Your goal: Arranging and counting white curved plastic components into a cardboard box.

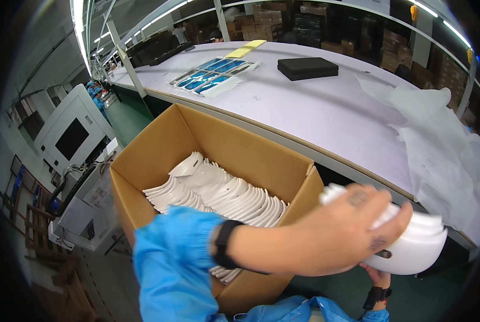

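My left hand (347, 228), slightly blurred, reaches across to the right with its fingers closed over a small stack of white curved plastic covers (417, 255). The stack is tilted and held just past the right side of a cardboard box (250, 147). Below it, my right hand (378, 276) touches the underside; some of its fingers are hidden behind the covers. Inside the open box, many similar white covers (237, 196) stand nested in rows, and my left forearm hides part of them.
A long pale workbench (315, 112) runs behind the box. On it are blue-and-silver packaged pieces (210, 75), a yellow pad (245, 49), black foam blocks (307, 68) and crumpled translucent sheeting (438, 139). A light grey machine (74, 129) stands at the left.
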`<state>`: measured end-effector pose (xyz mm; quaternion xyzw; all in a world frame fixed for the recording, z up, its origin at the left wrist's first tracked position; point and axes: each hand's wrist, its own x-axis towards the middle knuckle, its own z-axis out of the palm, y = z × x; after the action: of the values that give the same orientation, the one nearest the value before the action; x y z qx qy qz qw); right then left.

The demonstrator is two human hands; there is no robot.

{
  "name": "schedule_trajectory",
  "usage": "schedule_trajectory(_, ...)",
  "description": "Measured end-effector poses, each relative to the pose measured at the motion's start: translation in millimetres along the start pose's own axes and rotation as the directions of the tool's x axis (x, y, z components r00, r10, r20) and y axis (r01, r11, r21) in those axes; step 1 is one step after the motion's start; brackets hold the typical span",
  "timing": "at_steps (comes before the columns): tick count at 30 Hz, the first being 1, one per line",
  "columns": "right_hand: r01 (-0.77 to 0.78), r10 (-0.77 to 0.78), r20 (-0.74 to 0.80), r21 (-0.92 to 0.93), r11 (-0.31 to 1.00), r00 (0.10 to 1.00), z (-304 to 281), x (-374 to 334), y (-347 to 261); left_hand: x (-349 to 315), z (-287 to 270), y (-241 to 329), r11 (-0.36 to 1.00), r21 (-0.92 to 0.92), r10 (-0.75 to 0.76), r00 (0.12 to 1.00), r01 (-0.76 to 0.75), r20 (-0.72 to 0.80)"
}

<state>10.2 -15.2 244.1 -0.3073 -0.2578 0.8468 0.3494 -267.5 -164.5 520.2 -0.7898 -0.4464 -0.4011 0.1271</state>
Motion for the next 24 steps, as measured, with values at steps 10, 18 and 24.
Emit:
schedule_trajectory(10, -0.318, 0.336, -0.054, 0.210, 0.925, 0.940, -74, 8, 36, -121, -137, -160, 0.184, 0.934, -0.949, 0.301, 0.305, 0.089)
schedule_trajectory(18, -0.424, 0.434, -0.155, 0.097, 0.901, 0.887, -56, 25, 58, -327, -105, -323, -0.116, 0.831, -0.915, 0.266, 0.544, -0.302)
schedule_trajectory(24, -0.472, 0.485, -0.286, 0.117, 0.874, 0.827, -102, -8, 50, -405, -59, -345, -0.215, 0.858, -0.775, 0.453, 0.467, -0.441)
